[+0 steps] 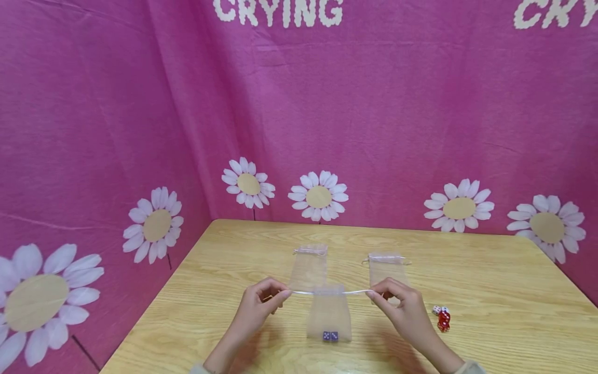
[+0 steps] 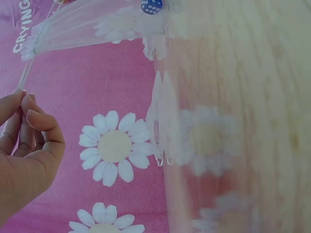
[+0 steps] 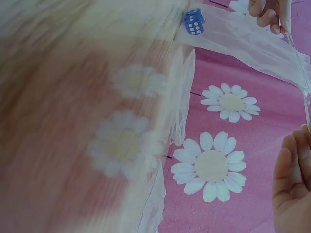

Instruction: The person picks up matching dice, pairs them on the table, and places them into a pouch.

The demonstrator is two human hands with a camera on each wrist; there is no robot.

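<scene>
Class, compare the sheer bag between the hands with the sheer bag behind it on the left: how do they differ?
The front bag holds two blue dice; the rear left bag shows none. The front bag's drawstring is stretched between the left hand and right hand; the rear left bag's cord lies loose near its top. Both are sheer, pale drawstring bags.

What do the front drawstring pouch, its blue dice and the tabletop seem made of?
Drawstring pouch: sheer fabric, perhaps organza; contents show through.
Blue dice: likely smooth plastic, from their even colour.
Tabletop: glossy wood or laminate; grain and reflections show.
</scene>
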